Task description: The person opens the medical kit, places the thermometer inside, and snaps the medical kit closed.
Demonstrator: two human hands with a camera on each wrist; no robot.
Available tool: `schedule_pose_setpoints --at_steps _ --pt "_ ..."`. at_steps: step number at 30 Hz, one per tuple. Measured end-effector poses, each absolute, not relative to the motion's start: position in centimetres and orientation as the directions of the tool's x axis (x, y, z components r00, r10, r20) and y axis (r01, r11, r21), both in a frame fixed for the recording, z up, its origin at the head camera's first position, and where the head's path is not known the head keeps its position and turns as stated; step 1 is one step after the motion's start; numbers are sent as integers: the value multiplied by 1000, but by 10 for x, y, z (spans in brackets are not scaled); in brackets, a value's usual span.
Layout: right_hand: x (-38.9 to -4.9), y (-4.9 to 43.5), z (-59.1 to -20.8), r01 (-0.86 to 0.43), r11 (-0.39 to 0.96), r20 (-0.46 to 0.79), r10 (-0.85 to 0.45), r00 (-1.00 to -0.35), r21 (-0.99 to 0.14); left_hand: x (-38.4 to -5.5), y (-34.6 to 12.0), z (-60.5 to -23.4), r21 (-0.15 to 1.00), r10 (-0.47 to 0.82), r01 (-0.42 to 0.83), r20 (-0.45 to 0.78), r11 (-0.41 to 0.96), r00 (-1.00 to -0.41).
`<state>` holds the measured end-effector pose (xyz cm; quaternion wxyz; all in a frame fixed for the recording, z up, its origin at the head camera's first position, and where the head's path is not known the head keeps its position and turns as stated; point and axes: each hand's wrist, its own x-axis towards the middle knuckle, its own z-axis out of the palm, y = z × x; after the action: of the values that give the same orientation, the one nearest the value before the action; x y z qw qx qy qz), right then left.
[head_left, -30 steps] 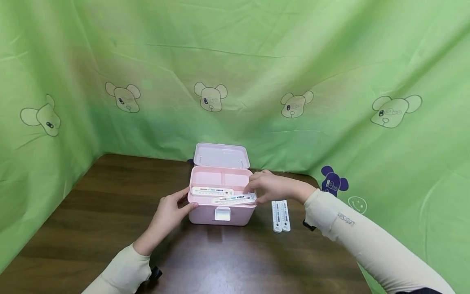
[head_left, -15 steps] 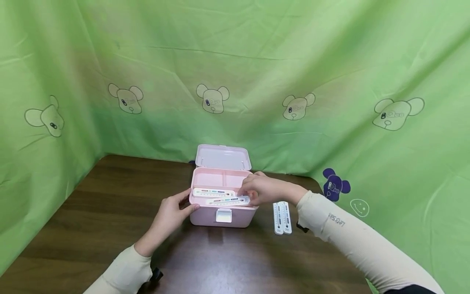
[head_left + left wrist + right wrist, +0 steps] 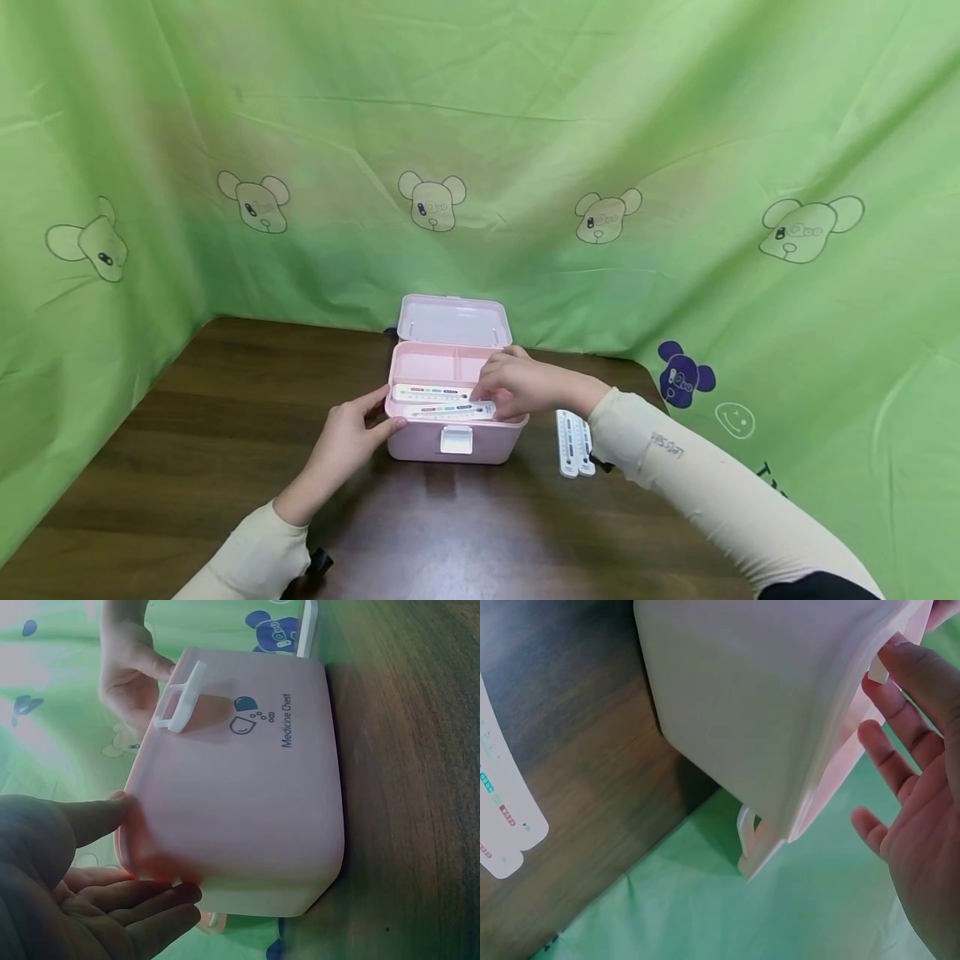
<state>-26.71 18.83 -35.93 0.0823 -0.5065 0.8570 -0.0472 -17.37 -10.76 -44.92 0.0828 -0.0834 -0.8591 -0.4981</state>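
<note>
A pink medicine chest [image 3: 420,442], its lid [image 3: 453,321] raised at the back, stands on the table. "Medicine Chest" is printed on its front in the left wrist view. My left hand [image 3: 351,437] grips its front left corner, thumb on the front rim and fingers along the side wall. Inside, one white thermometer [image 3: 429,393] lies lengthwise. In front of it is a second thermometer [image 3: 450,411], whose right end my right hand [image 3: 517,385] pinches between thumb and index finger. That pinched tip [image 3: 878,671] shows at the chest's rim in the right wrist view.
Two more thermometers [image 3: 574,446] lie side by side on the brown wooden table [image 3: 247,417], right of the chest. A divider [image 3: 455,363] splits the chest's rear section. Green cloth [image 3: 510,108] with bear prints hangs behind and beside the table.
My right hand has moved left over the chest, bringing the pinched thermometer left and nearly level with the one behind it. My left hand stays at the corner.
</note>
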Motion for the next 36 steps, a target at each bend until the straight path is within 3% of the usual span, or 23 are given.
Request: schedule_pose_setpoints --at_steps 14,28,36 --pt "-262 179 -376 -867 469 -41 -882 -469 -169 -169 -108 -454 846 52 215 217 488 -975" --pt "-262 176 -378 -903 428 36 -902 -430 -34 -172 -106 -451 854 53 205 205 479 -977" --pt "-263 177 -378 -896 442 35 -896 -443 -42 -174 -107 -452 848 60 210 207 486 -977"
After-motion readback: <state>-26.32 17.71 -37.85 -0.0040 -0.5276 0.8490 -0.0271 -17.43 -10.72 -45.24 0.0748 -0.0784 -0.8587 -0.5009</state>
